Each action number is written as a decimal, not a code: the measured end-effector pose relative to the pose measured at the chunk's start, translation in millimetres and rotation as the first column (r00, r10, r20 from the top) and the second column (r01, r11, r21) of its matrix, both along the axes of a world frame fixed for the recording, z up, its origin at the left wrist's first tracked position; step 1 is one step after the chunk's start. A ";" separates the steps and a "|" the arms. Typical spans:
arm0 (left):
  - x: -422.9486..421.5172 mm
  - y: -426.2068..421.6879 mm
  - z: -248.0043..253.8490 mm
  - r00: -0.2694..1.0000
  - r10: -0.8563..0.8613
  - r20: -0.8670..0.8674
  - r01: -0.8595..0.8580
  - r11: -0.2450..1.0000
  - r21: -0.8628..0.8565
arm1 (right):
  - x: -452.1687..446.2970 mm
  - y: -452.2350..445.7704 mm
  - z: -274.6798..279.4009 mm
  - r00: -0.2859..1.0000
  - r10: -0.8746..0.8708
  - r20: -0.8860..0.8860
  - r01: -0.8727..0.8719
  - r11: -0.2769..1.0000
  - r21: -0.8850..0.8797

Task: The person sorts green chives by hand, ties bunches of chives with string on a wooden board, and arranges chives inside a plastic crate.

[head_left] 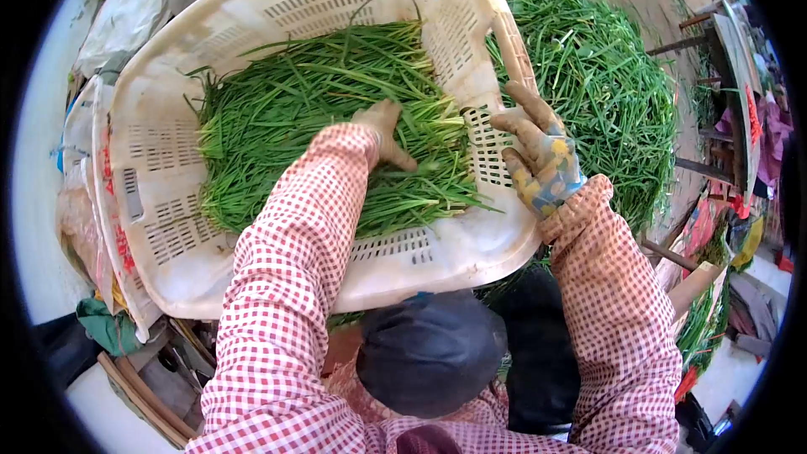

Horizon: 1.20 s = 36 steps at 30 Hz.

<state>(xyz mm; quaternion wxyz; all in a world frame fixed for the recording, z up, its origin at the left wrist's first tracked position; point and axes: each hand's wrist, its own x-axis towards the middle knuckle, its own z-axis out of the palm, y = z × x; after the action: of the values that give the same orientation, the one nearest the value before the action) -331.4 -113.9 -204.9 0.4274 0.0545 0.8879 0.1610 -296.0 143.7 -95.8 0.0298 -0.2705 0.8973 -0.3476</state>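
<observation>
A white plastic basket (353, 273) with slotted walls holds a layer of long green leafy stalks (286, 109), their pale ends mostly toward the right. My left hand (385, 130), in a tan glove, lies on the stalks right of the basket's middle, thumb spread from the other fingers, whose tips are partly hidden. Over the basket's right rim is my right hand (538, 151), in a soiled glove with a blue and yellow pattern. Its fingers are apart and bent, with nothing held between them.
A large heap of loose green stalks (597, 84) lies on the ground right of the basket. White sacks (126, 29) are at the left. A wooden frame (727, 92) and coloured cloths (769, 143) stand at the far right. A dark rounded cover (429, 353) is below the basket.
</observation>
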 end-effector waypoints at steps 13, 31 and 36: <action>77.7 18.2 -3.5 0.942 0.320 -0.104 -0.274 0.909 0.315 | 2.1 -1.9 -1.3 0.992 -0.027 0.121 0.041 0.992 -0.116; 35.5 23.2 16.8 0.932 -0.312 -0.184 0.257 0.928 -0.269 | 1.5 0.3 -2.4 0.998 -0.025 0.056 0.030 0.995 -0.095; 42.6 8.3 -19.9 0.993 0.013 -0.119 -0.014 1.000 -0.009 | 2.0 0.8 -2.1 0.997 -0.021 0.074 0.028 0.994 -0.102</action>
<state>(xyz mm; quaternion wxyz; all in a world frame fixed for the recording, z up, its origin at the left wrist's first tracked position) -288.8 -105.6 -224.7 0.3728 0.0559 0.9130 0.1560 -294.0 144.5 -97.9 0.0444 -0.2479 0.8797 -0.4034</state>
